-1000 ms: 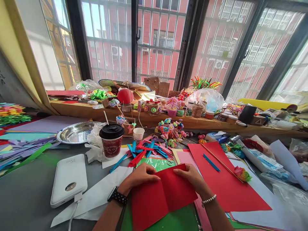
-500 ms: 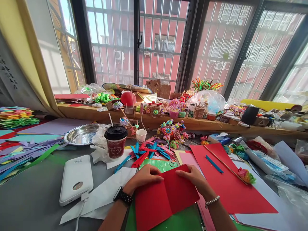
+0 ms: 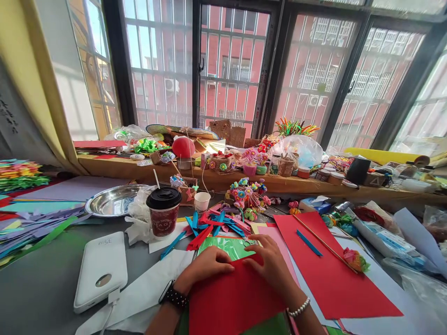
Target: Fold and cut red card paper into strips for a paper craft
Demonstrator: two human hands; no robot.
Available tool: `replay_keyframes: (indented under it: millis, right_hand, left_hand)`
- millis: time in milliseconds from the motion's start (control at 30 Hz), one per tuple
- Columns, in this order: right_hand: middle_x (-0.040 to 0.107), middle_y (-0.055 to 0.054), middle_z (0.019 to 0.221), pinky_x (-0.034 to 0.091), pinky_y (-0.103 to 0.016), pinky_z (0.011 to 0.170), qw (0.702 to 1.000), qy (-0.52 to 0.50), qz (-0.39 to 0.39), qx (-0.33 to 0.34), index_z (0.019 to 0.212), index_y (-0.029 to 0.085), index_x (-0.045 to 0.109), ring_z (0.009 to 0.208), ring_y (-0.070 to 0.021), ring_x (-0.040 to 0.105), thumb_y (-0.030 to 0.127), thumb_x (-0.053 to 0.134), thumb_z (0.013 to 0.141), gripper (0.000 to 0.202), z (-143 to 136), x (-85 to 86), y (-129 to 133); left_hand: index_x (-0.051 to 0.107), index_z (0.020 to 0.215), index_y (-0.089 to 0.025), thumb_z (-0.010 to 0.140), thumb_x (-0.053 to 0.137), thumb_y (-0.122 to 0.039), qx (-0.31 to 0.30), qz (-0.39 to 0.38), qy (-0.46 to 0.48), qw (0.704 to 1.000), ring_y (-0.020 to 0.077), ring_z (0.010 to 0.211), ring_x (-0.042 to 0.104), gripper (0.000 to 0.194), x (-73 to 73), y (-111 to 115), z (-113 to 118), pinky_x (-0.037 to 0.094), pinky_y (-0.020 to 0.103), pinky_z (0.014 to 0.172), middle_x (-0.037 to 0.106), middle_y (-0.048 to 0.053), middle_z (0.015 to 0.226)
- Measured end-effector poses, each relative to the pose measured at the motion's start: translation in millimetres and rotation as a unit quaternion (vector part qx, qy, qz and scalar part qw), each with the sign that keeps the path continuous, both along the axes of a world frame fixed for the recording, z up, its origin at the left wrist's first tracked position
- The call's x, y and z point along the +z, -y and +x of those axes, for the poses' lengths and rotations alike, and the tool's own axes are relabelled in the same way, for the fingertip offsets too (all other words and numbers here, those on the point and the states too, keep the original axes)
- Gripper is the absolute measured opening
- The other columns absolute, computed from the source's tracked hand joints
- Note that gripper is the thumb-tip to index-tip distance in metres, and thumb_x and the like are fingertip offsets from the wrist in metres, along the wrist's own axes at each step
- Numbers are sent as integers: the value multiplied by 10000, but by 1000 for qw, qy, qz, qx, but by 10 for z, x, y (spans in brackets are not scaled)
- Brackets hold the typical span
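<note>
A sheet of red paper (image 3: 233, 298) lies before me over a green plastic-covered folder (image 3: 223, 245), its lower part running out of view. At the paper's top left edge my left hand (image 3: 207, 267) is closed, thumb along the edge and fingers curled; a dark watch is on that wrist. My right hand (image 3: 267, 263) rests over the upper right edge with its fingers apart, the thumb touching the paper and the index finger reaching beyond it. Small scissors (image 3: 247, 243) lie just past the right fingertips, partly hidden.
Blue and red paper strips (image 3: 216, 225) lie beyond the hands. A lidded coffee cup (image 3: 163, 211), paper cup (image 3: 201, 202) and white power bank (image 3: 102, 272) stand left. Right, a large red sheet (image 3: 335, 270) holds a stick with a paper flower (image 3: 356, 260). Craft flowers (image 3: 246, 197) sit behind.
The red paper no longer shows its centre crease and looks flatter. My right hand has loosened and spread its fingers at the top edge. The view has shifted slightly.
</note>
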State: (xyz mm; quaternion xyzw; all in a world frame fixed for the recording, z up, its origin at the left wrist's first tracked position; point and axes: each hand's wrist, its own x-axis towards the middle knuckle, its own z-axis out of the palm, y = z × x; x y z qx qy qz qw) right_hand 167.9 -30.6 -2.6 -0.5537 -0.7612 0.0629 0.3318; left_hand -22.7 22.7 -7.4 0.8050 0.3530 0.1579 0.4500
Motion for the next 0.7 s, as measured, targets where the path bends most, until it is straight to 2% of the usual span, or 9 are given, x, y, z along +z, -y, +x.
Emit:
replay_keyframes:
  millis: [67,100,167,267,367,467,567,700]
  right_hand:
    - [606,-28,922,151,-418,963,998,47,7,28,768,246,634,941,-211,487,282,570,710,93,-98,-5,31]
    - [620,-17,852,148,-411,961,997,58,1,42,777,247,630,873,-191,514,276,552,728,96,-143,-11,44]
    - [626,-9,767,225,-372,917,997,55,-21,47,770,233,623,781,-167,532,267,527,749,104,-215,-28,56]
    - [625,-19,735,360,-277,721,997,19,-69,25,759,202,613,718,-159,534,275,504,758,131,-260,-58,38]
    - [615,-19,685,349,-221,547,992,-21,-124,21,761,183,611,624,-140,523,272,484,758,155,-263,-73,-1]
    - [597,-14,626,313,-209,495,987,-45,-154,18,725,167,616,572,-127,498,248,474,751,166,-264,-83,-32]
    - [572,-2,577,287,-203,472,983,-63,-168,25,706,162,616,534,-115,461,262,475,746,177,-260,-98,-44]
    - [574,6,590,289,-194,477,977,-92,-183,61,706,161,620,536,-105,447,288,491,738,184,-242,-111,-39]
  left_hand:
    - [639,641,-137,659,536,-380,-15,27,-10,999,104,565,434,264,-3,6,5,295,191,507,556,-11,578]
    - [632,634,-134,671,520,-405,-17,44,-18,999,105,561,428,296,-2,12,9,287,192,497,548,-10,571]
    - [618,627,-132,691,478,-455,-11,78,-36,996,109,556,420,357,8,32,21,270,197,477,536,-7,560]
    - [608,649,-141,716,432,-471,4,117,-56,992,117,565,436,381,44,73,41,263,203,473,548,-1,578]
    - [615,681,-163,733,423,-428,18,143,-71,987,129,592,471,332,71,98,56,277,208,498,583,5,622]
    - [627,702,-185,726,444,-380,34,166,-87,982,137,607,490,269,63,93,53,276,214,508,604,7,648]
    - [633,698,-185,718,455,-374,36,170,-90,981,132,593,481,260,48,80,34,271,214,503,597,5,630]
    - [629,698,-162,704,470,-382,0,112,-57,992,117,593,463,270,55,72,12,287,191,502,577,-4,618]
